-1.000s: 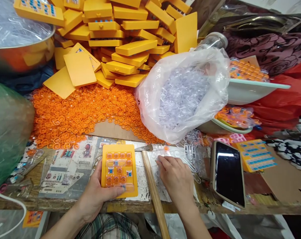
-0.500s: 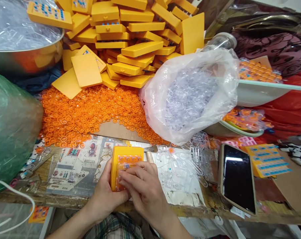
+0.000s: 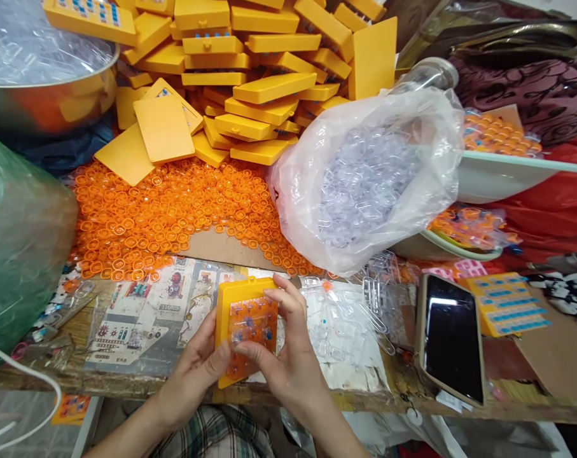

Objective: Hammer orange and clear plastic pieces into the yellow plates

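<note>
Between my two hands, above the table's front edge, is a yellow plastic case [image 3: 224, 299] with a clear-looking front over orange and blue parts. My left hand [image 3: 200, 362] grips its left side, thumb lying on the lower front. My right hand [image 3: 292, 350] holds the right side, fingers along the edge and behind, thumb pressed on the front. The case tilts slightly. Beneath it lies a worn printed sheet [image 3: 145, 337]. Behind it, small orange rings [image 3: 130, 222] are heaped loosely.
Yellow cases [image 3: 269, 89] are piled at the back. A white plastic bag [image 3: 298, 191] of clear pieces stands right of centre. A phone [image 3: 450, 343] and a yellow case with blue rows [image 3: 507, 305] lie at right. A green bag [image 3: 25, 254] stands at left, a metal bowl [image 3: 78, 95] behind it.
My right hand has moved from the front of the yellow case to its right side, fingers now around the edge. The front shows more, and the case is turned slightly.
</note>
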`<state>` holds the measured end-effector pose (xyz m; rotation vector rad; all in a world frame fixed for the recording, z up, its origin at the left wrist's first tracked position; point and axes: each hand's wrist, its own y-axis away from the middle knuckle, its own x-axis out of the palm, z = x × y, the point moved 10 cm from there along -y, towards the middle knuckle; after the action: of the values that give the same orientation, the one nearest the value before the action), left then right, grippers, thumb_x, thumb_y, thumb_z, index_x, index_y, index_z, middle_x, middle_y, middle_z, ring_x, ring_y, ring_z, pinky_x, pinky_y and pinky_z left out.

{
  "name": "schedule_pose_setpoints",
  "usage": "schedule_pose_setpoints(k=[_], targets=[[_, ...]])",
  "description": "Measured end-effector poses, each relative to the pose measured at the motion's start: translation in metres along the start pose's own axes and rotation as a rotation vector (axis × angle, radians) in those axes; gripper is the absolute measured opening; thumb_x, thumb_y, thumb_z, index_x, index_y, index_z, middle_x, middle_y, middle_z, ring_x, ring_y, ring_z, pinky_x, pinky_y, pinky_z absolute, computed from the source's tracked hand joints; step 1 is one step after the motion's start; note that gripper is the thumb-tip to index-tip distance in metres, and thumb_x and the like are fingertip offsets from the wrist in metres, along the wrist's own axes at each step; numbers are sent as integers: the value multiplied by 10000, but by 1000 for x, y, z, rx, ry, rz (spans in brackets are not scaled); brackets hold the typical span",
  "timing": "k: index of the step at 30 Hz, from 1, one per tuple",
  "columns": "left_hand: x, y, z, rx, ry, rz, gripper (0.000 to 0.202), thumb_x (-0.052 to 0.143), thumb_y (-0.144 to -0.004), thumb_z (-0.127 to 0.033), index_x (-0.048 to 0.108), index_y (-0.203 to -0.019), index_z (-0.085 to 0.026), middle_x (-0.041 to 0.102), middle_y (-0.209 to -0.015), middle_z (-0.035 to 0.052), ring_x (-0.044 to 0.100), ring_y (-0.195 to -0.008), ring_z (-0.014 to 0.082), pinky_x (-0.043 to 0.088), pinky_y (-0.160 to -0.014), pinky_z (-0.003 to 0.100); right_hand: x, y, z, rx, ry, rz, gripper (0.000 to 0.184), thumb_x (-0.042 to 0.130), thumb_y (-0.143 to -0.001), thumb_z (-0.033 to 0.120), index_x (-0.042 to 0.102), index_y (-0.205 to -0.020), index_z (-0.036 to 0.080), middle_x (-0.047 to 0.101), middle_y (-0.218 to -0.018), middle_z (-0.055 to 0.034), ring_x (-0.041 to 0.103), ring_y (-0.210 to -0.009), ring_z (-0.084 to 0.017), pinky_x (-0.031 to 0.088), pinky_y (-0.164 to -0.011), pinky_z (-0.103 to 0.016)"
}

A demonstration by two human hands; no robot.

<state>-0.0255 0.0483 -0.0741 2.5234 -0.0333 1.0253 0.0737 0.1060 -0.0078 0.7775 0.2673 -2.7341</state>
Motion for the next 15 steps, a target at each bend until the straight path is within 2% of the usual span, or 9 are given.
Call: schedule_pose_setpoints(k=[3,7,9,12,15], targets=[[-11,0,8,-22,16,-77,461,586,-867,-407,529,-1308,-285,527,-1388,59,431,-1310,278,357,-1080,408,-1,-2,5,-32,-22,31,619,701,-783,280,353,-1292,338,259,-1471,-81,271,-1378,-282,354,-1064,-526],[-17,-1,8,13,42,-137,459,593,-867,-393,523,-1310,-298,570,-1343,47,472,-1278,258,370,-1074,395,-7,5,26,-174,152,-38,276,651,-813,168,557,-1043,287,152,-1537,-27,270,-1387,-298,333,-1084,-537],[-18,-1,5,49,31,-151,448,573,-883,-378,501,-1321,-317,570,-1341,31,489,-1261,234,383,-1065,371,-9,11,34,-239,255,-102,189,656,-807,164,586,-956,257,159,-1549,-19,276,-1382,-319,318,-1086,-559],[-19,-1,5,65,-7,-160,488,568,-890,-359,441,-1359,-316,569,-1340,38,508,-1240,222,413,-1038,350,-7,17,38,-271,363,-147,220,686,-785,192,590,-979,233,194,-1558,-48,292,-1373,-336,316,-1080,-577],[-20,-2,7,64,-21,-175,531,566,-888,-372,396,-1386,-298,551,-1357,58,524,-1222,230,436,-1013,347,-1,19,35,-258,368,-149,236,671,-788,177,601,-1007,230,229,-1555,-53,312,-1369,-323,335,-1069,-573]])
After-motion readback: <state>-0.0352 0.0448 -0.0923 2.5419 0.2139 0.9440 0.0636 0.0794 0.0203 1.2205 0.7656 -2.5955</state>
